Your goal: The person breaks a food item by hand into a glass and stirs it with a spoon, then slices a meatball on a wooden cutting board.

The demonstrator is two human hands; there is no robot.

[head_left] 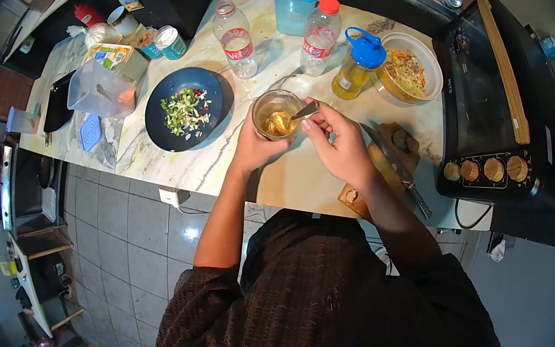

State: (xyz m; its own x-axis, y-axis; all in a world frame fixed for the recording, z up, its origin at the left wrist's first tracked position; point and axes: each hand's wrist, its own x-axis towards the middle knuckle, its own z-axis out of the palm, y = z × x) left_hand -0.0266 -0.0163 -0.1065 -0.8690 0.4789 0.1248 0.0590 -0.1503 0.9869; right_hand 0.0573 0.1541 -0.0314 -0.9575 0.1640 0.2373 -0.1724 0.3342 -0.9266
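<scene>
My left hand grips the side of a small glass bowl holding a yellow-brown mixture, standing on the marble counter. Pinched in my right hand is the handle of a spoon, whose tip rests inside the bowl. A dark blue plate with chopped green and white vegetables lies just left of the bowl. A bottle of yellow oil with a blue cap stands to the right of the bowl.
Two clear plastic bottles, a blue-lidded tub and a bowl of shredded salad stand behind. A knife on a wooden board lies by my right wrist. A black toaster oven fills the right end.
</scene>
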